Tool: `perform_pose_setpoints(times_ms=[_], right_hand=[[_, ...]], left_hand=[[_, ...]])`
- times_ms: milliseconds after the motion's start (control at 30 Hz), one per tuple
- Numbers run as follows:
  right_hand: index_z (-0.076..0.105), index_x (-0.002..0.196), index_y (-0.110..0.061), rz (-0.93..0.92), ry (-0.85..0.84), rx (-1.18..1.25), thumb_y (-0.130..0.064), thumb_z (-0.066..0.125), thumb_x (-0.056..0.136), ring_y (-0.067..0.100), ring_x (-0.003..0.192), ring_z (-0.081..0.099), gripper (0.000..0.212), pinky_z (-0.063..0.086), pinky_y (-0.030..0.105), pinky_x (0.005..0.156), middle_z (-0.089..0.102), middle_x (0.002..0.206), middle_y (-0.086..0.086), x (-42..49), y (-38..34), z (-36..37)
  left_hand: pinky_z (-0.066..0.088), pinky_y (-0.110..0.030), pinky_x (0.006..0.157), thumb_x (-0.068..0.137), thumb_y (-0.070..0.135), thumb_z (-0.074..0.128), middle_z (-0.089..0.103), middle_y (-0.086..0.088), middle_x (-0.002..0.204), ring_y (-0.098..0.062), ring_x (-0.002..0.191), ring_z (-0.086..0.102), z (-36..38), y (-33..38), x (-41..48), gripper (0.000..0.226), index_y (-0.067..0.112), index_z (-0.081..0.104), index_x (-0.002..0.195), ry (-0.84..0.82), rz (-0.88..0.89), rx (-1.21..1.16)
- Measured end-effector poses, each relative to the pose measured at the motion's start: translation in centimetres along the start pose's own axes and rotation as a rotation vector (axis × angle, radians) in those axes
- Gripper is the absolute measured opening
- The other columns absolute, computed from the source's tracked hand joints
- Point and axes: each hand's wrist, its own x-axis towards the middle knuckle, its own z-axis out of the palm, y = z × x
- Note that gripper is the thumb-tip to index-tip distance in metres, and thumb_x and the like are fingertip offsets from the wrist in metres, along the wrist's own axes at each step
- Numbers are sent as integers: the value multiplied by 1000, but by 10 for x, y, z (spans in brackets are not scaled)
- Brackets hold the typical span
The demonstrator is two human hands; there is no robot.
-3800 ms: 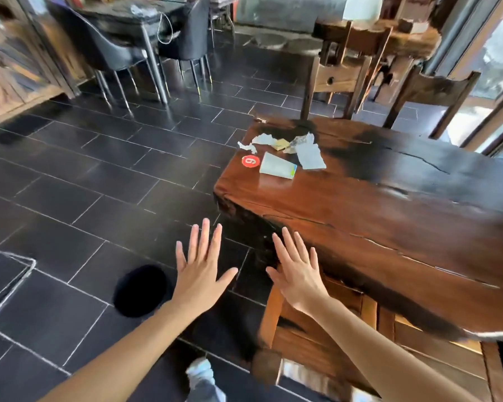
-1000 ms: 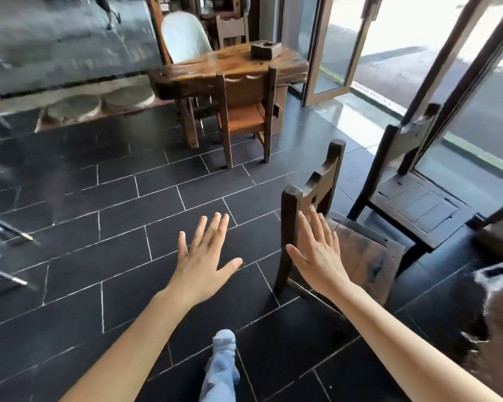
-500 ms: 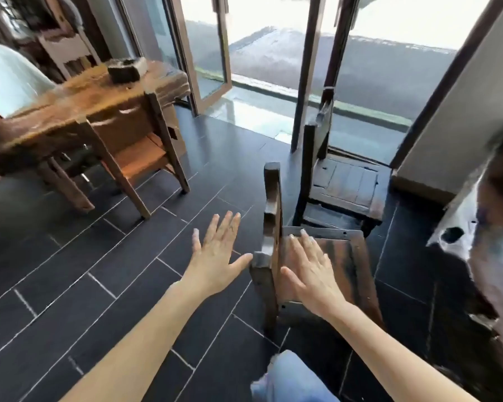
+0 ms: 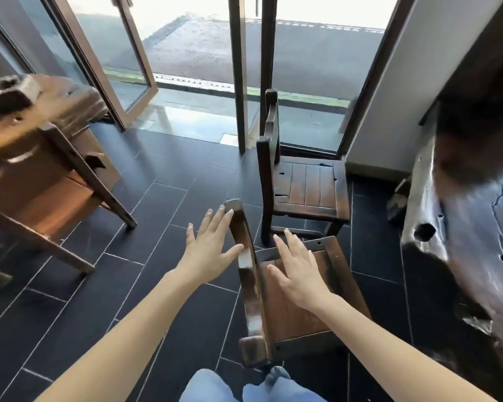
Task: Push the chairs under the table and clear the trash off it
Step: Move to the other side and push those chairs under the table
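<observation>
A dark wooden chair (image 4: 308,311) stands right below me, its backrest rail running up the middle of the view. My left hand (image 4: 212,248) is open, fingers spread, on the left side of that backrest and touching its top end. Above the seat, to the right of the backrest, my right hand (image 4: 298,271) hovers open. A second wooden chair (image 4: 305,190) stands just beyond, pulled out from the table. The dark slab table (image 4: 462,221) fills the right edge. No trash shows in this view.
Another wooden table (image 4: 55,103) with a chair (image 4: 50,187) tucked against it stands at the left. Glass doors (image 4: 122,53) and a door frame (image 4: 238,71) lie ahead, with a white wall (image 4: 389,111) by the table. Dark tiled floor lies between the left furniture and the near chair.
The view has swung right from the table end to the pulled-out chairs. Both hands have closed in on the near chair, the left now touching its backrest.
</observation>
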Motion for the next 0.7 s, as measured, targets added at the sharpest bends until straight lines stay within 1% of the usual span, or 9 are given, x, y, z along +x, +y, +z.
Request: perform_pose_setpoints(times_ms=[167, 267, 333, 367, 433, 500, 567, 633, 700], right_hand=[[4, 150, -35, 192, -29, -13, -52, 31, 97, 17, 147, -10, 62, 0, 45, 117, -10, 160, -5, -1, 3, 12], [3, 150, -35, 379, -24, -5, -68, 10, 85, 18, 147, -10, 74, 3, 43, 117, -11, 160, -4, -7, 4, 20], [7, 150, -32, 501, -21, 3, -64, 18, 90, 19, 148, -6, 69, 8, 43, 118, -7, 161, -2, -11, 0, 25], [10, 151, -30, 563, -32, 13, -58, 26, 94, 20, 148, -2, 65, 12, 43, 117, -3, 161, -1, -14, -3, 32], [22, 149, -26, 680, -88, 78, -60, 23, 93, 22, 146, 14, 66, 23, 42, 115, 14, 159, 2, -21, -15, 50], [34, 143, -23, 792, -228, 188, -61, 23, 93, 25, 135, 37, 64, 36, 42, 106, 38, 149, 4, -27, -35, 75], [41, 136, -20, 873, -314, 209, -50, 36, 94, 28, 123, 49, 52, 42, 41, 96, 51, 135, 5, -33, -62, 101], [45, 127, -22, 978, -211, 167, -39, 44, 89, 26, 116, 53, 42, 44, 37, 85, 57, 124, 1, -37, -83, 116], [48, 120, -29, 1078, -51, 168, -33, 47, 84, 20, 111, 55, 36, 38, 33, 75, 57, 115, -7, -39, -96, 119]], left_hand=[[-5, -54, 118, 95, 46, 42, -5, 8, 160, -13, 147, -11, 1, 11, 75, 69, 28, 8, 151, -114, 192, -12], [-6, -53, 117, 94, 47, 42, -3, 7, 161, -14, 147, -9, 10, 26, 116, 65, 27, 14, 150, -204, 361, 13], [-3, -53, 117, 94, 46, 43, 5, 6, 160, -15, 148, -3, 19, 28, 136, 61, 26, 23, 148, -281, 461, 57], [-1, -54, 117, 93, 45, 45, 12, 5, 160, -16, 148, 2, 23, 26, 143, 57, 26, 29, 145, -317, 506, 73], [6, -55, 117, 92, 41, 49, 32, 4, 152, -15, 144, 19, 30, 13, 155, 45, 27, 45, 134, -338, 602, 75], [13, -55, 115, 90, 34, 51, 51, 8, 137, -13, 134, 36, 28, -3, 169, 32, 27, 57, 120, -297, 666, 65], [15, -54, 113, 87, 29, 52, 59, 11, 122, -13, 124, 46, 28, -23, 189, 24, 27, 63, 108, -270, 647, 95], [22, -47, 108, 85, 31, 51, 61, 11, 117, -14, 122, 46, 34, -49, 204, 23, 30, 65, 103, -316, 619, 199], [28, -39, 94, 83, 35, 48, 57, 14, 116, -13, 122, 41, 44, -75, 216, 25, 34, 66, 100, -333, 709, 306]])
